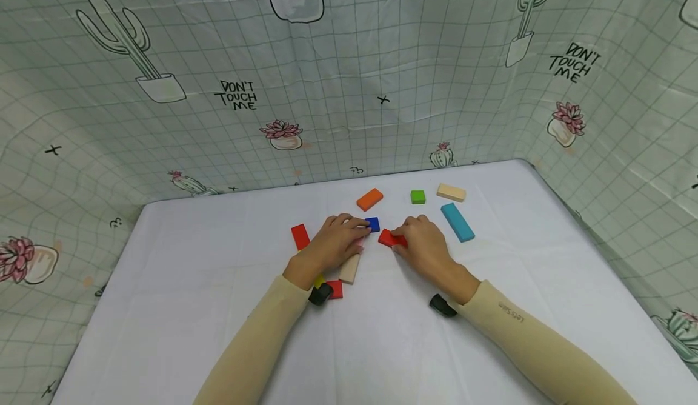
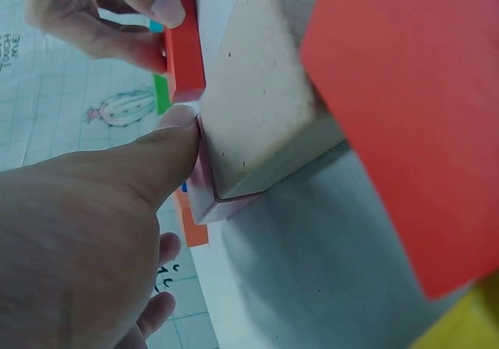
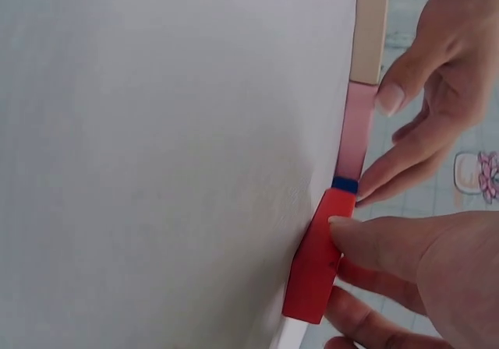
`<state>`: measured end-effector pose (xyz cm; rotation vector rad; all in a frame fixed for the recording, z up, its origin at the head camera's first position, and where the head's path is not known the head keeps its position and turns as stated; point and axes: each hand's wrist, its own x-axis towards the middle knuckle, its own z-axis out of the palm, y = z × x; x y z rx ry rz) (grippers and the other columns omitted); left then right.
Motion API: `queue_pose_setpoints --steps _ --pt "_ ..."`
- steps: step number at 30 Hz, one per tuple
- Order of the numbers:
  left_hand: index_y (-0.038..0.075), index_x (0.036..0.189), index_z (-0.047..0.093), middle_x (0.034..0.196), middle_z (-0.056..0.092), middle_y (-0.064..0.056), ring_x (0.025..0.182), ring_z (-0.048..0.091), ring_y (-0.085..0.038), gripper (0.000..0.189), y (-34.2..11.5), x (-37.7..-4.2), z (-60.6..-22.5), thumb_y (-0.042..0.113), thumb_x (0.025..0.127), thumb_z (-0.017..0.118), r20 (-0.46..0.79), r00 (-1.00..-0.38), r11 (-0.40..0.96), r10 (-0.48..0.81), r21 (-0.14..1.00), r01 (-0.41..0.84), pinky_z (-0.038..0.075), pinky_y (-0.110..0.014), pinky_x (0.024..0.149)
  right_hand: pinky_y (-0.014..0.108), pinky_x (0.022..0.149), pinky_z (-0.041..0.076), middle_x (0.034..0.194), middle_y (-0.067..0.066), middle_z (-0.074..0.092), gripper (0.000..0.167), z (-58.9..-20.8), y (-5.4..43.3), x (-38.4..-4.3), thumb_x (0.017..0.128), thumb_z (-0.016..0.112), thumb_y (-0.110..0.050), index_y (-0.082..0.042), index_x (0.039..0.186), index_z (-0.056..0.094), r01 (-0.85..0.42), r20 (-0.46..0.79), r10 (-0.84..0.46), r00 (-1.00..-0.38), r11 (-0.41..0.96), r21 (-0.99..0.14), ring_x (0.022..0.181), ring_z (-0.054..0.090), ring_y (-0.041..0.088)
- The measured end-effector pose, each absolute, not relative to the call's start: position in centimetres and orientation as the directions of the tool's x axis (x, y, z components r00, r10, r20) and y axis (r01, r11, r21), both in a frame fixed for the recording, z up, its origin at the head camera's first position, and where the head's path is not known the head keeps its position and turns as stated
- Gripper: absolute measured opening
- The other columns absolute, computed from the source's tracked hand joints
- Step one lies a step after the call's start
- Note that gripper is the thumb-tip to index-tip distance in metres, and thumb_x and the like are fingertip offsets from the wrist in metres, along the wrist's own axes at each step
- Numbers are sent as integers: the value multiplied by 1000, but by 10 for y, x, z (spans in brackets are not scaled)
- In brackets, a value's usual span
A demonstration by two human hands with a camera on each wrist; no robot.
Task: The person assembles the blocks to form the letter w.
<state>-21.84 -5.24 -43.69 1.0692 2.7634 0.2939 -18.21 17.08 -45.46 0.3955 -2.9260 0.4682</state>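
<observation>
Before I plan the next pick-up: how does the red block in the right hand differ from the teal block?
The red block is bright red, the teal block blue-green. The right hand pinches the red block, while the teal block lies untouched on the table. In the head view, the red block runs more crosswise, the teal block more front to back. Both are oblong and flat-sided.
</observation>
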Motion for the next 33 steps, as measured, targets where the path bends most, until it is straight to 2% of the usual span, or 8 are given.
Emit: queue_pose_setpoints --steps 15,33 --pt "15 150 61 156 56 -4 149 42 -30 48 -53 -218 -439 29 105 68 -67 -729 722 682 225 654 33 -52 124 46 84 54 104 18 75 36 -451 158 -179 85 91 -21 -3 115 82 -161 172 -120 -978 955 -248 100 60 34" --pt "16 151 61 157 55 -3 150 41 -30 49 -52 -219 -436 30 105 68 -81 -731 727 677 225 649 32 -52 125 48 89 53 103 17 75 35 -449 153 -183 88 89 -22 -2 115 81 -119 159 -81 -984 962 -246 103 58 34"
